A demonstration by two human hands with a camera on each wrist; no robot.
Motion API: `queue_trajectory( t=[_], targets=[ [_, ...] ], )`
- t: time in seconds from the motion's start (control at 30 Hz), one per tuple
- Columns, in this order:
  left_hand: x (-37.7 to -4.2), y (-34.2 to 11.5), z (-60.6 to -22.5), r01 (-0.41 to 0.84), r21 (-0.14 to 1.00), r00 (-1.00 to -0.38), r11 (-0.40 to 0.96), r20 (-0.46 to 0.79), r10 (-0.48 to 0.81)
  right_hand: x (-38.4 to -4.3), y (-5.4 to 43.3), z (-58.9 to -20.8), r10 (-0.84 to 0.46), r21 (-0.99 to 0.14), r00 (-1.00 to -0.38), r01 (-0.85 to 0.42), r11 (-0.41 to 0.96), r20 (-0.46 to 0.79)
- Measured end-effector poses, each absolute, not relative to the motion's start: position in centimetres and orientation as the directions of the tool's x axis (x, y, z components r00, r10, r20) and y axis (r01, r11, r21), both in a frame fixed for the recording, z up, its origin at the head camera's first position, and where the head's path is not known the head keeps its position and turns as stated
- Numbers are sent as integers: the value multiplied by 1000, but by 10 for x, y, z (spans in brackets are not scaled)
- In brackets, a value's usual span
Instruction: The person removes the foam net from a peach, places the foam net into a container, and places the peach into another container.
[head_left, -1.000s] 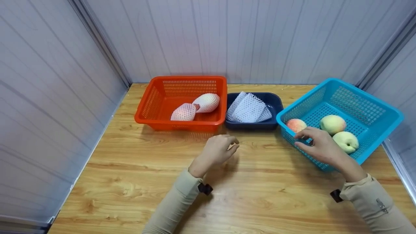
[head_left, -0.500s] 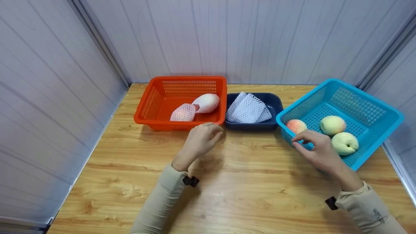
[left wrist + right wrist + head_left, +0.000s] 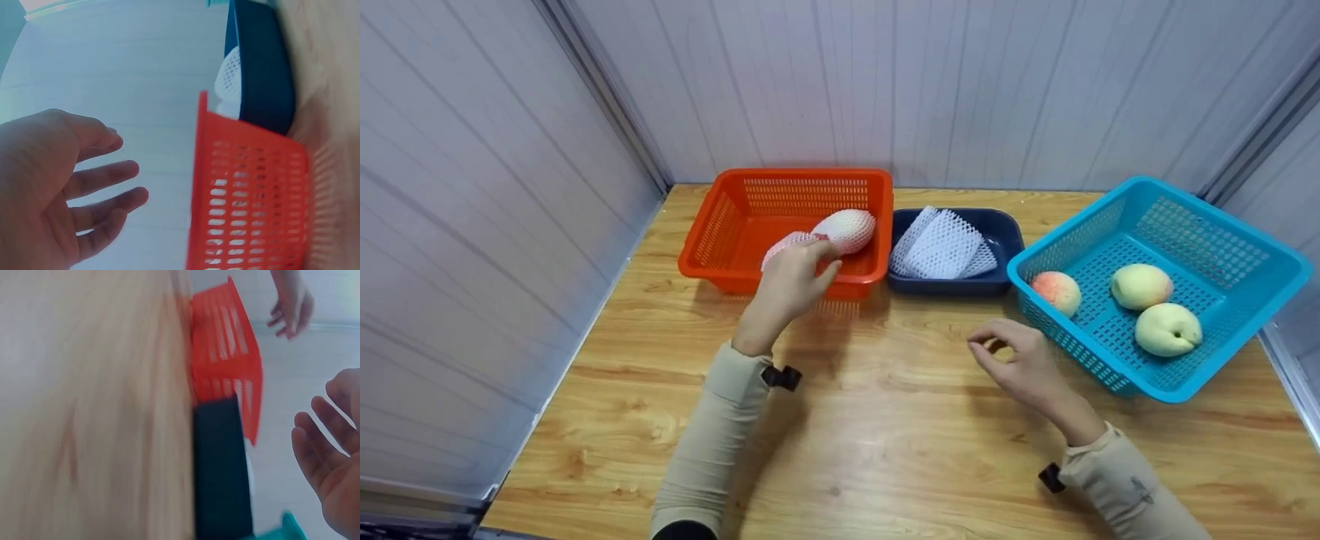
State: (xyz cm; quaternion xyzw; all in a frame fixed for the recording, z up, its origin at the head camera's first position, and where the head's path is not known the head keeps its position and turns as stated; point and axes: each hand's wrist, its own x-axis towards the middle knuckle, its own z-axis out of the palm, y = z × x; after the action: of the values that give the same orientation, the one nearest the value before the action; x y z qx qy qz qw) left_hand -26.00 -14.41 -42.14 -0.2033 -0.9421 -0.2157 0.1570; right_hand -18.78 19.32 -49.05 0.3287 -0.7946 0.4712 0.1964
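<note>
My left hand (image 3: 796, 281) hovers over the front rim of the orange-red basket (image 3: 712, 273), fingers loosely bent and holding nothing. Inside that basket lie two peaches in white foam nets; one netted peach (image 3: 847, 229) shows well, while the other netted peach (image 3: 786, 241) is partly hidden behind the hand. Above the wooden table, left of the blue basket (image 3: 1245, 330), my right hand (image 3: 1020, 366) hangs with relaxed fingers and nothing in its grasp. Several bare peaches rest in the blue basket, among them a pinkish peach (image 3: 1056, 292) and a creased pale peach (image 3: 1168, 330).
Between the two baskets stands a dark navy tray (image 3: 952, 287) holding white foam nets (image 3: 943, 246). Its left end is close beside the orange-red basket. Pale panel walls (image 3: 930, 90) enclose the wooden table (image 3: 900, 435) at the back and sides.
My left hand has moved left and forward to the orange-red basket's rim. My right hand has drawn left, away from the blue basket. The view has shifted slightly.
</note>
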Motion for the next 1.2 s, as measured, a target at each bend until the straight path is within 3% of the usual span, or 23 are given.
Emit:
queue_trajectory(
  t=[0.2,0.47,0.63,0.97,1.2],
  targets=[
    [-276,-153,-410,338,395,-933,854,256,251,-214,153,-499,-373,-549,-642,-767,333,670],
    [-292,-156,-406,262,412,-965,873,139,224,-256,109,-490,-521,-230,-506,-832,505,687],
    [-298,-158,-412,225,441,-974,869,84,209,-274,87,-491,-579,-118,-476,-829,547,662],
    [-307,-151,-404,193,421,-977,886,4,211,-285,76,-500,-580,-49,-416,-839,542,700],
    [-327,-144,-386,132,413,-977,901,-98,189,-283,71,-502,-586,-65,-430,-840,539,687]
  ],
)
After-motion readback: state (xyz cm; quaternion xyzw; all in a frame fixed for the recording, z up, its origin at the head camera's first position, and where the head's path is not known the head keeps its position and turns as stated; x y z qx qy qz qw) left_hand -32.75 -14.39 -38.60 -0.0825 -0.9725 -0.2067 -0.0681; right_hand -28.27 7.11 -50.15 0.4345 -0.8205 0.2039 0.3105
